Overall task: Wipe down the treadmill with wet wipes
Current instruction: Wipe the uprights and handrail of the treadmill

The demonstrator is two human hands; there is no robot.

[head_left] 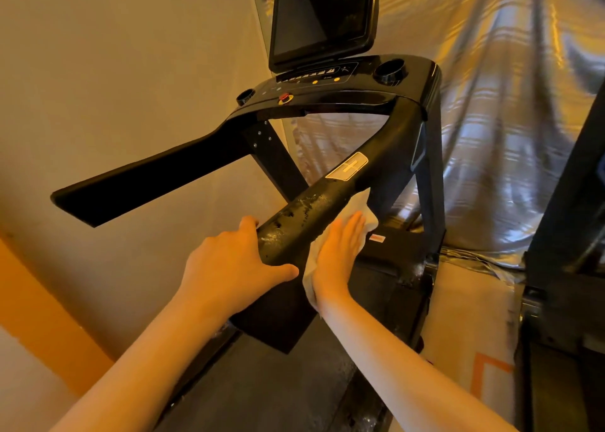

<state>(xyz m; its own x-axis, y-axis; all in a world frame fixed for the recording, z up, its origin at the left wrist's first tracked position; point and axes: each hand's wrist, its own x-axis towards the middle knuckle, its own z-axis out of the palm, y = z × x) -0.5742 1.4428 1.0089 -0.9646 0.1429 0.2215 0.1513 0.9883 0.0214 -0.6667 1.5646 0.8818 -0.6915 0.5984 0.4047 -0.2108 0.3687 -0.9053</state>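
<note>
Treadmill fills mid-frame, black, its console at 12 o'clock w/ dark screen tilted above it, red knob on the console's left part & a cup holder at approx 1 o'clock. Right handrail runs from the console down toward centre, its top showing wet streaks & droplets. Left hand, at 7 o'clock of centre, grips the rail's near end: fingers curled over its left side, thumb across the end face. Right hand, just right of it, lies flat w/ digits straight & together, pressing the wet wipe against the rail's right side; white wipe shows beyond the hand toward 1 o'clock and below the palm heel toward 7 o'clock. Left handrail sticks out toward 9 o'clock, no hand on it. Belt lies at 6 o'clock btwn both forearms. Silvery sheet hangs behind at 2–3 o'clock; plain wall at 10 o'clock.
</note>
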